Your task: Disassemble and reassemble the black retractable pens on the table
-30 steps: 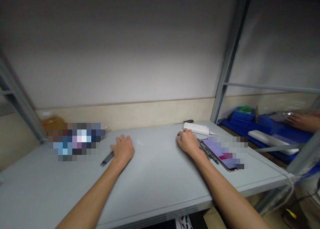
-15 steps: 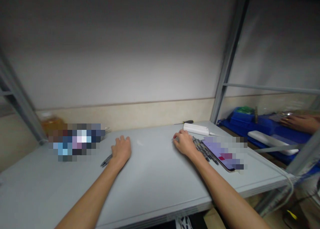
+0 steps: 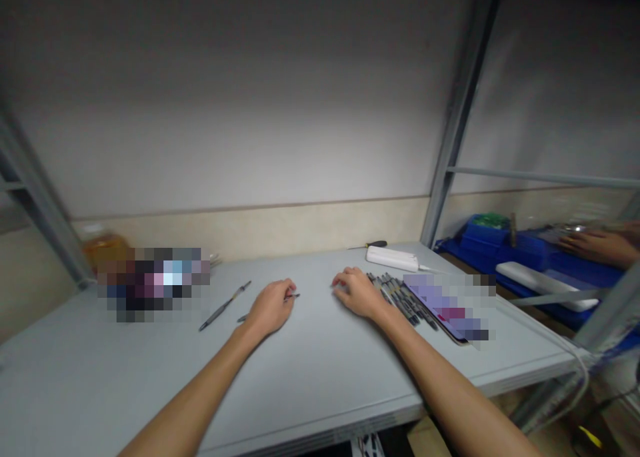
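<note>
My left hand (image 3: 274, 305) is closed around a dark pen (image 3: 292, 297), low over the middle of the grey tabletop (image 3: 310, 364). The pen's tip shows past my fingers, and its other end shows below the wrist. Left of that hand, a single dark pen (image 3: 225, 306) lies slanted on the table. My right hand (image 3: 357, 292) is loosely curled with its fingers apart, and I see nothing in it. Just right of it lies a row of several dark pens (image 3: 400, 297), partly covered by that hand and forearm.
A tablet-like device (image 3: 425, 302), partly pixelated, lies beside the row. Behind it are a white power strip (image 3: 393, 258) and a screwdriver (image 3: 375, 245). A pixelated object (image 3: 160, 284) is at left. Beyond the metal post, another person's hand (image 3: 597, 247) is over a blue surface.
My left hand has moved right, now with a pen in it, uncovering the pen lying at left. My right hand has shifted slightly left, baring more of the pen row.
</note>
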`<state>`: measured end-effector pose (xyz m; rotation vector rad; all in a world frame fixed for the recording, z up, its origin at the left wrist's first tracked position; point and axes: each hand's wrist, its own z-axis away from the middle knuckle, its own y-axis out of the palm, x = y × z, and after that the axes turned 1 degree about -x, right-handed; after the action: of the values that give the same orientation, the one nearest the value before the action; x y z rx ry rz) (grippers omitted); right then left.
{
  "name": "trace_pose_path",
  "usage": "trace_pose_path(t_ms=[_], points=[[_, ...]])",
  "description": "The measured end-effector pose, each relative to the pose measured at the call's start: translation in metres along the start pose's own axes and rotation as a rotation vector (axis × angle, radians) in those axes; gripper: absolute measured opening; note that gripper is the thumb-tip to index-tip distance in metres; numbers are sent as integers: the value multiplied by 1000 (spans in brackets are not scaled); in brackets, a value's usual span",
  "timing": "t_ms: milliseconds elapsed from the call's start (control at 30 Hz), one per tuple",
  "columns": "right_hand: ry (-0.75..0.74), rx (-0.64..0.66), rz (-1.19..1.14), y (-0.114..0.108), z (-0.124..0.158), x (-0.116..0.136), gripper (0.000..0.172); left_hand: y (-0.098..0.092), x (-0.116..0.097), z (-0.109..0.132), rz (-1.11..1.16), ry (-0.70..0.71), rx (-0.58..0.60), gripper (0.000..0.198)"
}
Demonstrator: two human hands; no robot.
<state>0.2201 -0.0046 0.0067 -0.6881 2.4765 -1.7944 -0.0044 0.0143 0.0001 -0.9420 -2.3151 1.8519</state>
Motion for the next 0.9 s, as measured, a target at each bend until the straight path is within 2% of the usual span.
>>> trace_pose_path(t_ms=[133, 200, 267, 367, 467, 533, 667, 767, 833, 900], points=[[-201, 28, -169, 9, 0, 11, 27, 8, -17, 3, 263, 132, 8, 19], [-256, 48, -225, 11, 0, 18, 24, 8, -23, 5, 376, 174, 30, 18], [-265, 66, -256, 12, -2, 22, 20, 7, -26, 6, 442, 190, 26, 18], [-234, 54, -282, 13, -4, 22, 24, 7, -24, 6, 451, 183, -21, 24], [-164, 6, -308, 15, -5, 18, 25, 6, -17, 4, 348, 178, -38, 27], [-95, -16, -313, 15, -5, 15, 27, 4, -12, 2, 223, 174, -27, 22], [-6, 16, -285, 14, -5, 15, 30, -3, -8, 1, -81, 126, -19, 22], [-27, 19, -253, 12, -3, 20, 25, -7, -14, 4, -288, 112, -54, 26], [-59, -5, -219, 12, -1, 24, 32, -6, -22, 7, -383, 178, -74, 24], [-63, 4, -151, 13, 1, 27, 31, -4, -32, 10, -449, 238, -79, 19]])
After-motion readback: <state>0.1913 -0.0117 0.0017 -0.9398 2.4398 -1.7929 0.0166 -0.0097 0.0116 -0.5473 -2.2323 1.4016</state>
